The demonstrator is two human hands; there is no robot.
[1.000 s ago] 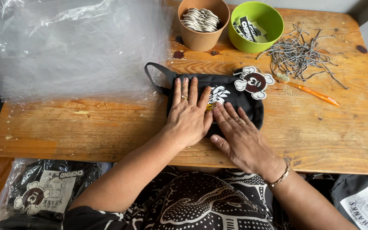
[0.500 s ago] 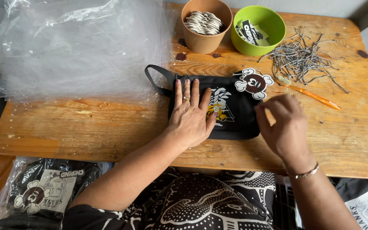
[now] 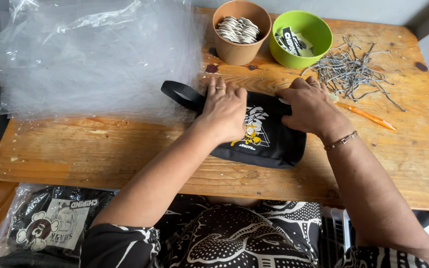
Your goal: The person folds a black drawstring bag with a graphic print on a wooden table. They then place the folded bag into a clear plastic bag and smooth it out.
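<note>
In the head view, a black pouch (image 3: 266,136) with a white and yellow print lies at the middle of the wooden table (image 3: 125,154), its wrist strap (image 3: 179,93) trailing toward ten o'clock. The left hand (image 3: 226,110) rests flat and unclenched on the pouch's left half, while the right hand (image 3: 314,106) curls over its upper right edge, fingers bent onto the fabric. At twelve o'clock stand a brown cup (image 3: 240,31) and a green bowl (image 3: 301,31), metal ball chains (image 3: 353,69) and an orange pen (image 3: 366,115) lie toward two o'clock, and clear plastic bags (image 3: 90,59) spread toward ten o'clock.

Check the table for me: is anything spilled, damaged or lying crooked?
Mostly tidy. The grey strings lie in a loose tangle beside the green bowl, with an orange pen at their edge. The black pouch lies skewed under both hands. Dark stains mark the wooden table.
</note>
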